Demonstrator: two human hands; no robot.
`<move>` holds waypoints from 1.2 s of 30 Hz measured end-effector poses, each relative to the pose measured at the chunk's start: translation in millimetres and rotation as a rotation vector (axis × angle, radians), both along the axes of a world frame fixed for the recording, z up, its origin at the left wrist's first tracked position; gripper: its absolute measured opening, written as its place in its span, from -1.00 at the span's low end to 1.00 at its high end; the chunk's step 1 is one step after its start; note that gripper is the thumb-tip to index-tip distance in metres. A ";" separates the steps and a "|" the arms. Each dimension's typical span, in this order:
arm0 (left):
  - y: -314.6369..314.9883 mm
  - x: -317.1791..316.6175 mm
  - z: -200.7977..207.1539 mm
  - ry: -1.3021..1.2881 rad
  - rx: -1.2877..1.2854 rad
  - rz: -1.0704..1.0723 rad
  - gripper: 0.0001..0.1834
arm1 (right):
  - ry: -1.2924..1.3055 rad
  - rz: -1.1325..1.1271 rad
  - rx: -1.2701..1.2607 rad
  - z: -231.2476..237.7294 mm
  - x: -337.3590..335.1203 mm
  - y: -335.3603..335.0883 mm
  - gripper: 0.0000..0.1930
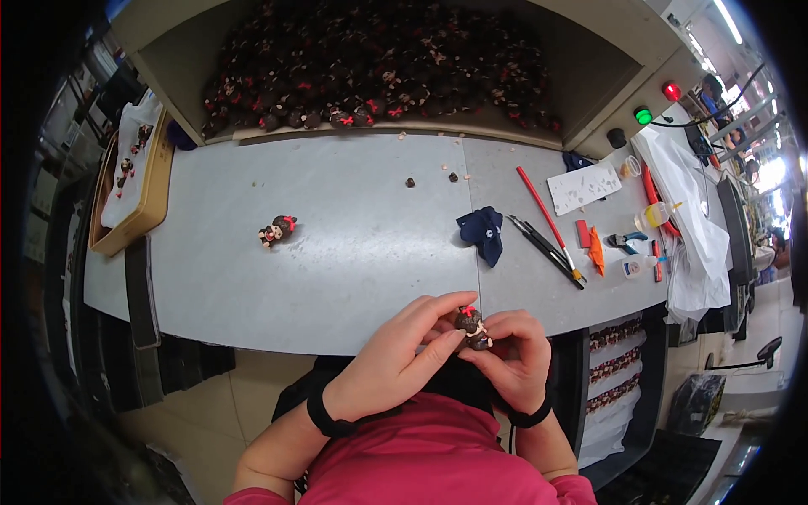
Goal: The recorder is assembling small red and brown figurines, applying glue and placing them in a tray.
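Just above the table's near edge, a small doll figurine (pixel 473 330) with dark brown hair and a red bow is held between both hands. My left hand (pixel 410 349) is closed on it, fingertips and thumb at its head and left side. From the other side my right hand (pixel 515 352) pinches its lower body. A similar figurine (pixel 278 231) lies on the grey tabletop (pixel 337 286) to the left. Beyond my hands, a crumpled navy cloth (pixel 482 234) rests on the table.
Many dark doll parts (pixel 379 71) fill the wide bin at the back. To the right lie a red pencil-like stick (pixel 543 206), slim black tools (pixel 543 250), a white plate (pixel 584 187), pliers (pixel 627 242) and small bottles (pixel 652 216). A box (pixel 157 202) with figurines stands at left.
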State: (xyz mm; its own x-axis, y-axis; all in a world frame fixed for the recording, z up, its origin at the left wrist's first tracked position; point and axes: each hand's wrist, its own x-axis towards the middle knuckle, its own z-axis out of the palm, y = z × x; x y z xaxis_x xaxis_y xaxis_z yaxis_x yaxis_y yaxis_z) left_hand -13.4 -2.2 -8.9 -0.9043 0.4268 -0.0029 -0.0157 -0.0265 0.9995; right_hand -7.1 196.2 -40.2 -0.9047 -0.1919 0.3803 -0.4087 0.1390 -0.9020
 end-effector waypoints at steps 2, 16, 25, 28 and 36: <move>0.9 -0.1 -1.4 -0.041 0.064 -0.001 -0.56 | -0.010 -0.006 0.010 1.7 0.5 -0.2 -0.62; 0.3 0.8 -0.3 -0.144 0.153 0.022 -0.64 | -0.021 0.014 0.019 1.0 0.1 -1.3 -0.55; 1.9 -0.9 1.7 -0.076 0.079 0.041 -0.62 | -0.033 -0.001 0.018 4.5 -0.8 -2.9 -0.57; 3.5 -0.1 2.7 -0.120 0.090 0.050 -0.63 | -0.044 -0.010 0.014 5.6 0.1 -2.9 -0.58; 4.8 -0.8 2.7 -0.152 0.050 0.082 -0.67 | -0.033 0.026 0.047 9.0 0.2 -2.7 -0.57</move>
